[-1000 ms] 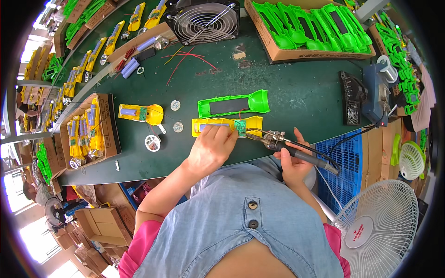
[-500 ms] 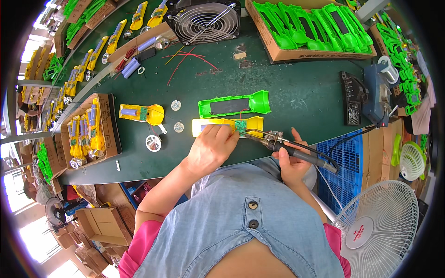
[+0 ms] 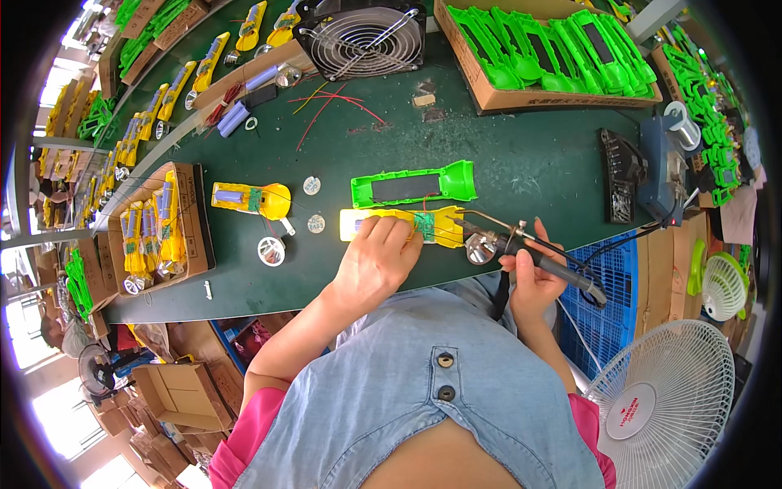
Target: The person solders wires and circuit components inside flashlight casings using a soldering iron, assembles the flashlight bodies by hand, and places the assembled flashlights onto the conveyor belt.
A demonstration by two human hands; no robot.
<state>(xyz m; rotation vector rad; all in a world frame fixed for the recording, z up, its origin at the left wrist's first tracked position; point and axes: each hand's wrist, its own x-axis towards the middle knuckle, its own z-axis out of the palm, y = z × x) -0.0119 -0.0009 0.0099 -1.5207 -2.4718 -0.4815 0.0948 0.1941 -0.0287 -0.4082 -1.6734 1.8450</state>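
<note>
A yellow flashlight housing half (image 3: 448, 226) lies on the bench in front of me, with a small green circuit board (image 3: 424, 226) and a blue battery inside. My left hand (image 3: 379, 254) is closed over its near edge, fingertips beside the board; they hide part of the battery. In my right hand (image 3: 533, 273) is a soldering iron (image 3: 562, 273) with a thin solder-feed tube, its tip by the housing's right end. A silvery reflector (image 3: 481, 248) sits just below the tip. Right behind the housing lies a green housing half (image 3: 414, 186) with a dark inlay, joined by a red wire.
Left stand another yellow housing (image 3: 251, 198), a reflector (image 3: 271, 250), two round discs (image 3: 314, 204) and a carton (image 3: 195, 220) of yellow assemblies. Behind are a metal-guarded fan (image 3: 361, 41) and a box (image 3: 562, 99) of green shells. The soldering station (image 3: 661, 167) with solder spool is right.
The soldering iron and my right hand have shifted right and slightly down, drawing the tip away from the circuit board. The reflector now shows below the tip. My left hand stays on the housing.
</note>
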